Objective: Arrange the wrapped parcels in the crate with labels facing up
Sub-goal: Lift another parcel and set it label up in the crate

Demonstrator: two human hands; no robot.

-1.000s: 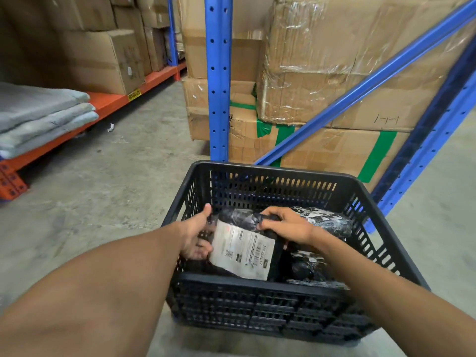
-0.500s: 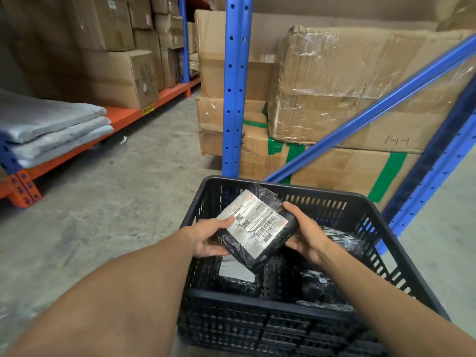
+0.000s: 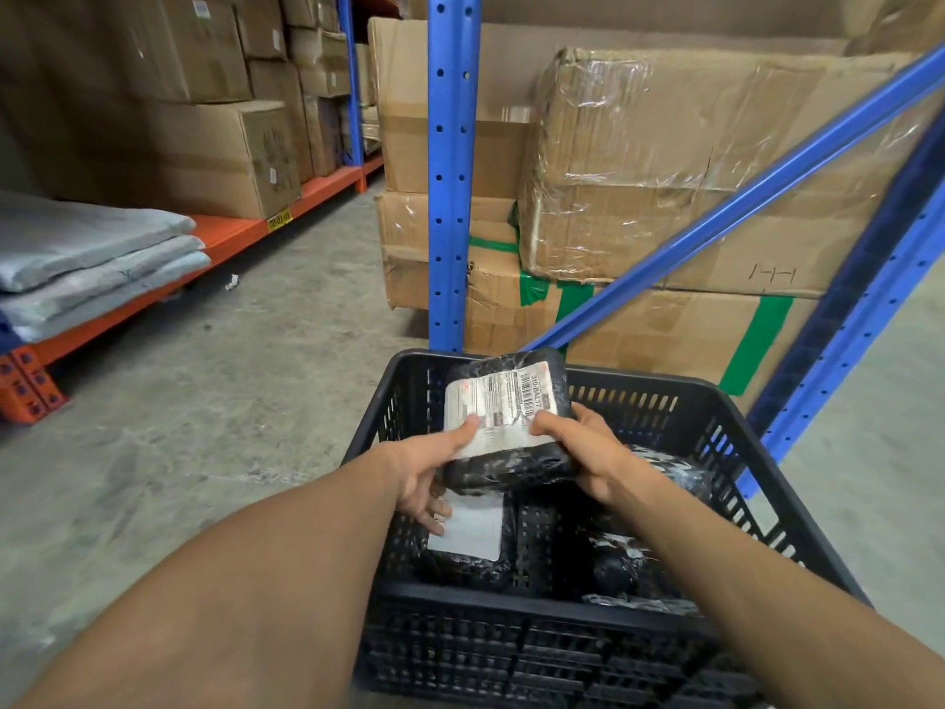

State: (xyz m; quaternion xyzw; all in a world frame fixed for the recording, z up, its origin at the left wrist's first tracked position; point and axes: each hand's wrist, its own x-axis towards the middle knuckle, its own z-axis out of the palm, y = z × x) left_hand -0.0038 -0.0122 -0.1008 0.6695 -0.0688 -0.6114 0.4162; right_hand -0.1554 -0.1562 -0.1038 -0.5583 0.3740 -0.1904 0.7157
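Observation:
A black slatted crate (image 3: pixel 716 417) stands on the concrete floor in front of me. Above its far-left part I hold a black wrapped parcel (image 3: pixel 511 463) with its white label up. My left hand (image 3: pixel 424 468) grips the parcel's left near edge, thumb on the label. My right hand (image 3: pixel 583 452) grips its right near edge. Inside the crate, a second black parcel (image 3: pixel 470 534) lies at the left, label up. On the right lie more black wrapped parcels (image 3: pixel 624 565) with no label showing.
A blue rack upright (image 3: pixel 452 171) and diagonal brace (image 3: pixel 741 197) stand just behind the crate, with taped cardboard boxes (image 3: pixel 665 161) stacked behind them. At the left, an orange shelf beam (image 3: pixel 225 232) carries boxes and folded grey bags (image 3: pixel 76 258).
Both hands have lifted the labelled parcel out of the crate and turned it so the label lies level and faces up. The parcel beneath it now shows its own label.

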